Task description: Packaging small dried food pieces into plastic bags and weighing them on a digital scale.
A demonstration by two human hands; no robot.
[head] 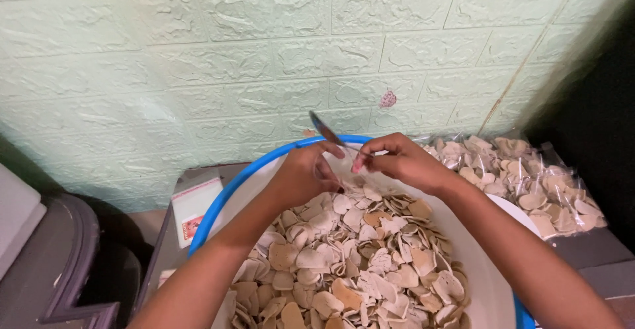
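Nearest me, the pale dry chips heap in the white basin with its blue rim: thin, curled, light and brittle, I judge, best lifted by their edges. Above them my left hand and right hand pinch a thin, blurred, blade-like strip, fingers closed on it. Bagged chips lie right, on the table, before the embossed green wall.

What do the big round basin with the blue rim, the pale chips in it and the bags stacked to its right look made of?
Large white basin with blue rim: smooth moulded plastic, going by its even, slightly glossy wall. Pale beige curled chips: dry, matte, brittle-looking pieces, probably crackers or dried slices. Clear packed bags: thin glossy plastic film; glare and creases show.
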